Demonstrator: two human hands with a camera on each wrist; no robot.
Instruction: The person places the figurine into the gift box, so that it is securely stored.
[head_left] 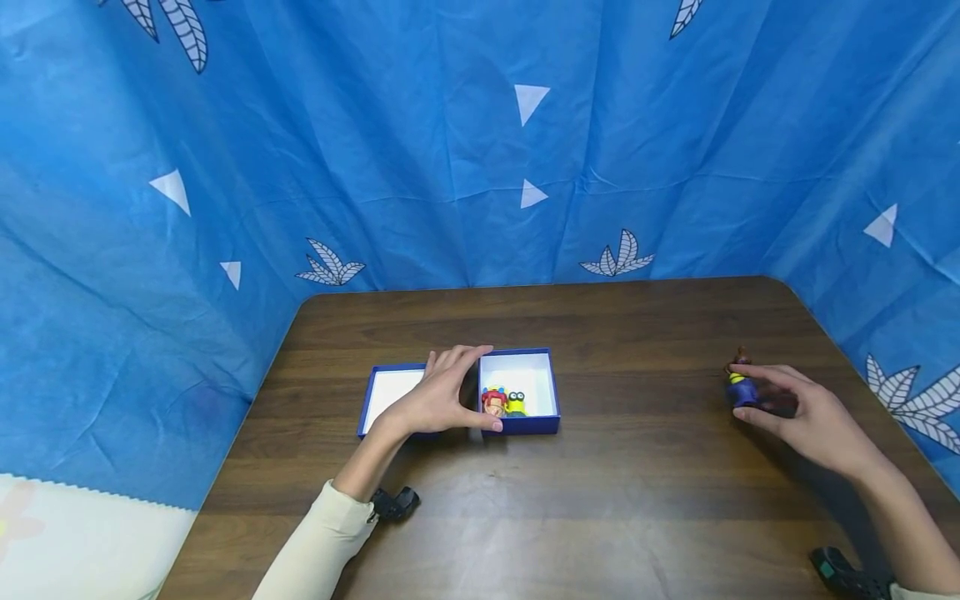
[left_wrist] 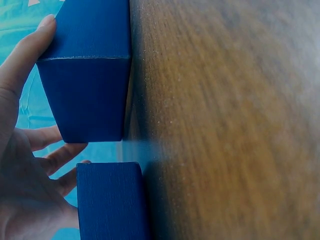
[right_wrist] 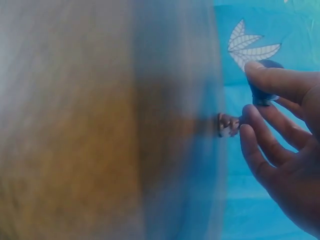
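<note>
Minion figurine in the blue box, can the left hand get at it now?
Likely yes: the minion figurine is uncovered and close to the left hand, though that hand would probably need to release the blue box first.

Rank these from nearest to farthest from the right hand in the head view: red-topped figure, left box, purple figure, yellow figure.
1. Purple figure: pinched in the right hand.
2. Yellow figure: inside the right box, near its front wall.
3. Red-topped figure: just left of the yellow one.
4. Left box: farthest left, partly hidden by the left hand.
</note>
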